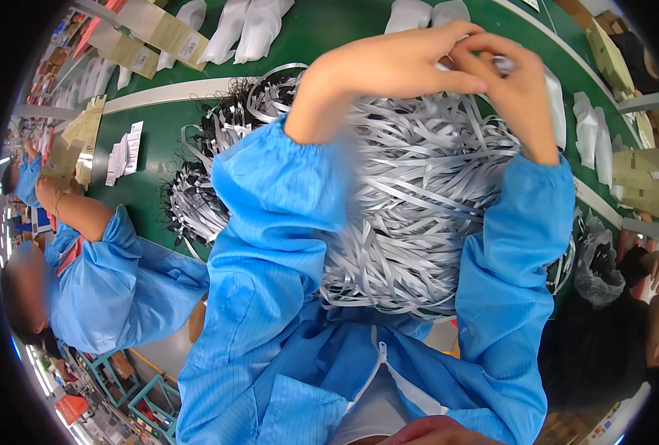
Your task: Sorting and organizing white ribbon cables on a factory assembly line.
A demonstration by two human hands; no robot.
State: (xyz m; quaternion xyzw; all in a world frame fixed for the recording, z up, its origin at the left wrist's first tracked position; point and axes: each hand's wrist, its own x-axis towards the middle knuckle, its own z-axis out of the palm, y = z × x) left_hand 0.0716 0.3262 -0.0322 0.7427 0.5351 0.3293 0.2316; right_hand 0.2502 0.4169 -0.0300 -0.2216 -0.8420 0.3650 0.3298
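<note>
Both my hands meet above the far edge of a large heap of flat grey-white straps [418, 200]. My left hand [389, 65] reaches in from the left, its thumb and fingers drawn together at the right hand's fingertips. My right hand [509, 78] is bent over toward it with curled fingers. Whatever they pinch is hidden between the fingers. A small pale shiny patch shows behind the right fingers, and I cannot tell what it belongs to. Thin black cords [222, 119] hang from the straps along the heap's left side.
White wrapped bundles [251, 30] lie across the green table [159, 133], and white labels [125, 156] lie at left. Cardboard pieces [133, 48] stand beyond a pale rail. A co-worker in blue [114, 289] is at left; a person in black [604, 341] is at right, near a clear plastic bag [598, 263].
</note>
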